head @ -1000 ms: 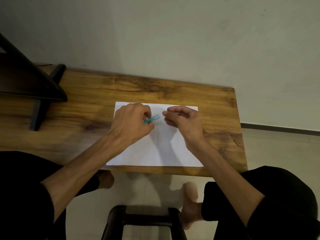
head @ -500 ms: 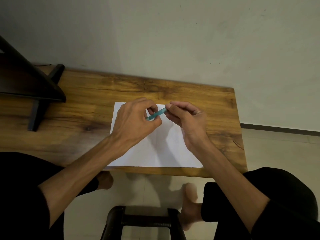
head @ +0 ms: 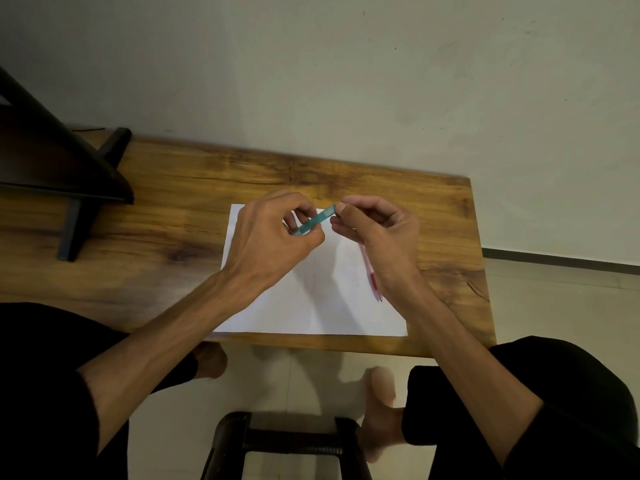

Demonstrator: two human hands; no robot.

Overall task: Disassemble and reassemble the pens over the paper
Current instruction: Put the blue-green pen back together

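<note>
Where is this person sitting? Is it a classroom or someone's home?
Probably a room in a home, though I can't be sure. The person sits at a small wooden table pushed against a plain wall, on a tiled floor, with bare feet. There's just one sheet of paper and a teal pen, not school desks.

The left hand (head: 273,233) covers the near end of the teal pen (head: 316,220), so how the fingers close on it there cannot be told. At the pen's far end the right hand (head: 377,233) has its fingertips over the tip, hiding whatever part sits there. A pink pen (head: 374,284) lies on the paper (head: 311,306) mostly under the right wrist; only its lower stretch and point show. The paper's far edge is hidden behind both hands. Left of the paper, a dark stand (head: 65,168) is cut off by the frame's edge.
</note>
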